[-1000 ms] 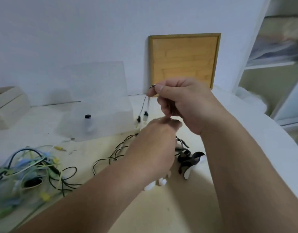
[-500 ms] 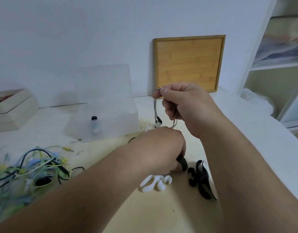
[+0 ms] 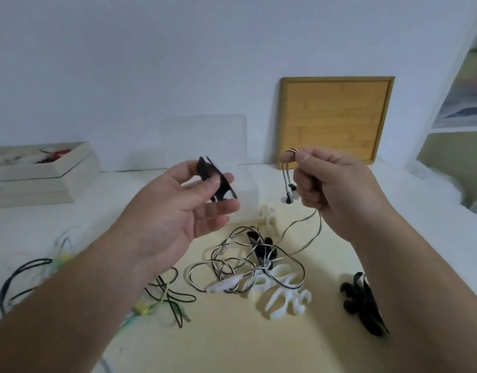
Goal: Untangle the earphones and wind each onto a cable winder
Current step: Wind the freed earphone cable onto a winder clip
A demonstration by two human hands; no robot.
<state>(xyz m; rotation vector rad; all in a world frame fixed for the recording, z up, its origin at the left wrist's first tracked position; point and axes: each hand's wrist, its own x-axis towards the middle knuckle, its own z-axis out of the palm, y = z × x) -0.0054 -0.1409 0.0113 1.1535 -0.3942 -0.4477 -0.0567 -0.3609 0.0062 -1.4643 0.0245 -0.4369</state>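
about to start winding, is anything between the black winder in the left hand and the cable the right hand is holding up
Nothing visible. The black winder, held in the left hand, and the earphone cable, pinched in the right hand, are separated only by open air. The cable's lower loops lie loosely tangled on the table.

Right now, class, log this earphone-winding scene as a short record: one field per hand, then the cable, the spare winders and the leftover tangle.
left hand: left hand holds a black cable winder raised above the table
right hand: right hand pinches the striped earphone cable near its earbuds, which hang below the fingers
cable: rest lies in loose loops on the table
spare winders: white winder under the loops; another black winder to its right
leftover tangle: coloured cables at far left
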